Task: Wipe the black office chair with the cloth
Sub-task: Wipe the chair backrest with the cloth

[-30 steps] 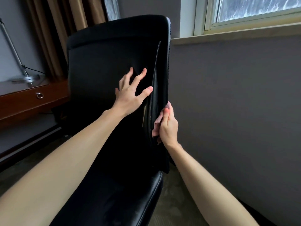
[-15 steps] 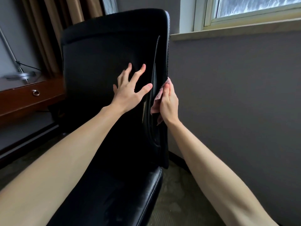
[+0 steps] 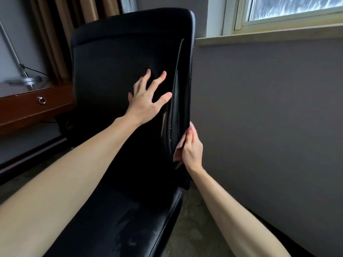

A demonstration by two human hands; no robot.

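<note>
The black office chair [image 3: 115, 71] fills the middle of the view, its backrest upright and its seat running down toward me. My left hand [image 3: 148, 98] lies flat on the front of the backrest with the fingers spread. My right hand [image 3: 191, 149] grips a pink cloth [image 3: 181, 140] and presses it against the right side edge of the backrest, low down. Only a small strip of the cloth shows past my fingers.
A grey wall [image 3: 269, 117] stands close on the right under a window sill [image 3: 269, 35]. A wooden desk [image 3: 35, 106] with a ring-pull drawer and a metal lamp base [image 3: 26, 80] is at the left, with curtains [image 3: 55, 34] behind. Carpet lies below.
My right hand slid the cloth up the chair's side edge, then back down to the lower part. My left hand stayed pressed on the backrest.
</note>
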